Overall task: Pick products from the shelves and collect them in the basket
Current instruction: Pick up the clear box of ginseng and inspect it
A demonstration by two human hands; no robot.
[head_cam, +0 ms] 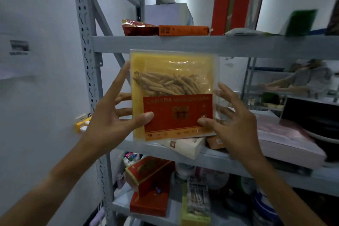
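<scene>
Both hands are holding a flat, clear plastic box of tan ginseng roots (pixel 174 95) upright in front of the grey metal shelving unit (pixel 183 44), level with the gap between its upper and middle shelves. Left hand (pixel 111 115) is pressing its thumb onto the red label at the lower front of the box, with its forefinger lying straight along the left edge and the other fingers reaching behind the yellow backing. Right hand (pixel 231 117) is pinching the lower right corner, thumb on the red label and fingers spread behind the clear side wall. The box's bottom edge is hanging just above a white carton (pixel 185 146) that is lying flat at the front of the middle shelf, beside a small orange box (pixel 216 142).

On the upper shelf, a red foil packet (pixel 139 27) is sitting next to a long orange carton (pixel 183 30), with a tall red box (pixel 236 0) standing behind them. On the lower shelf, a red and gold gift box (pixel 148 183) is tilting to the left, near a yellow packet (pixel 196 205). A pale pink flat box (pixel 286 139) is lying to the right on the middle shelf. Another person in grey (pixel 302 79) is leaning over a rack in the blurred background.
</scene>
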